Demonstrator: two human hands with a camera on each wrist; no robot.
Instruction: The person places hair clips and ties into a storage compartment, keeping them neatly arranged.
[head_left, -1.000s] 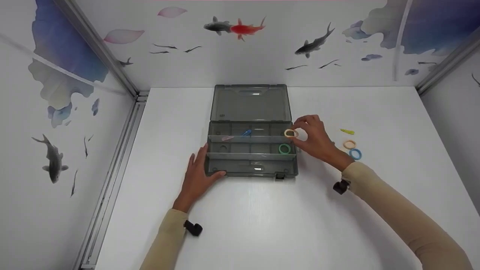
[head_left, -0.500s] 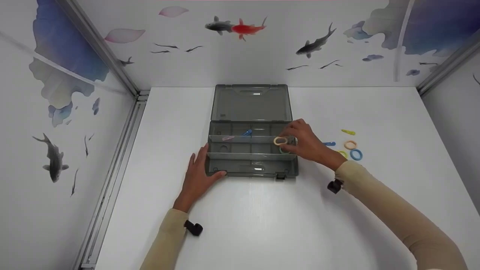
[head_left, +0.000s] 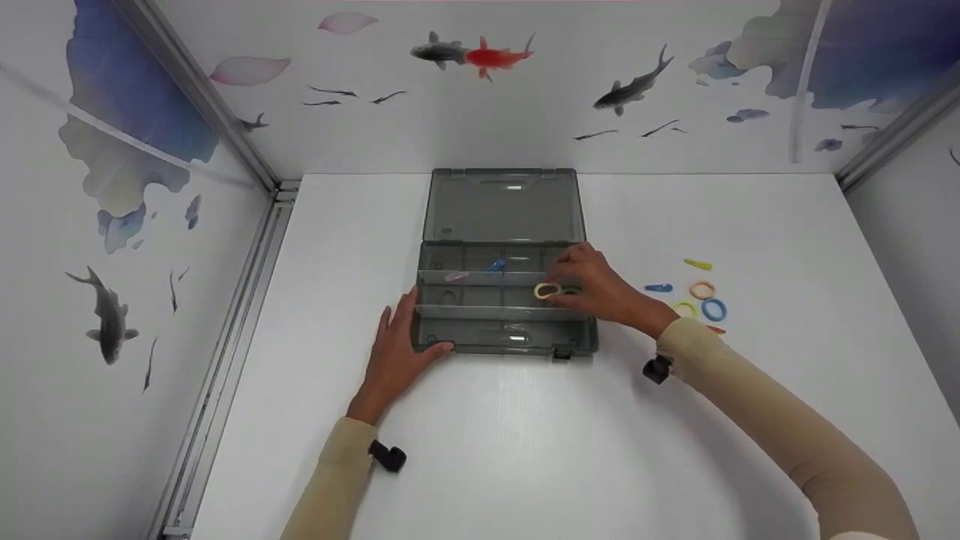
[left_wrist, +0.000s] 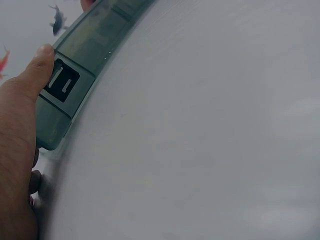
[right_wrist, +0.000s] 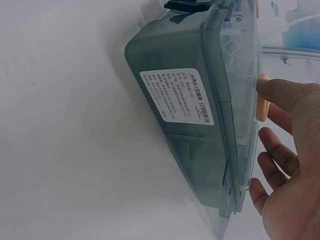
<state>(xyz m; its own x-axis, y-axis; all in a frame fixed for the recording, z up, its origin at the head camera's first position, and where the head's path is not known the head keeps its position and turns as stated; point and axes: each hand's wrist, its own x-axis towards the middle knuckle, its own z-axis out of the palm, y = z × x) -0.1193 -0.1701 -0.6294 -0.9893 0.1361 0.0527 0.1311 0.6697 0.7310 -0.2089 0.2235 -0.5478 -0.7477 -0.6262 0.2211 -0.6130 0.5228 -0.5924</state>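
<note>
A grey translucent organizer box (head_left: 469, 330) lies with its lid (head_left: 502, 206) tipped back. My right hand (head_left: 600, 285) pinches a pale orange hair tie (head_left: 538, 293) over the middle row; in the right wrist view thumb and finger hold the hair tie (right_wrist: 262, 111) above the box wall. A green hair tie (head_left: 571, 289) is partly hidden behind those fingers. My left hand (head_left: 391, 349) rests against the box's front left corner, fingers straight along the side and thumb on the front edge. In the back row lie a blue hair clip (head_left: 495, 265) and a pink hair clip (head_left: 455, 277).
Right of the box, on the white table (head_left: 510, 465), lie a blue clip (head_left: 659, 288), a yellow clip (head_left: 698, 264), an orange hair tie (head_left: 702, 282), a blue hair tie (head_left: 704, 310), a yellow hair tie (head_left: 686, 305) and a red piece (head_left: 716, 329). Printed walls (head_left: 480, 120) surround the table.
My right hand has moved left and slightly nearer with the pale orange hair tie, from the box's right edge to over the middle row. The left hand has stayed still.
</note>
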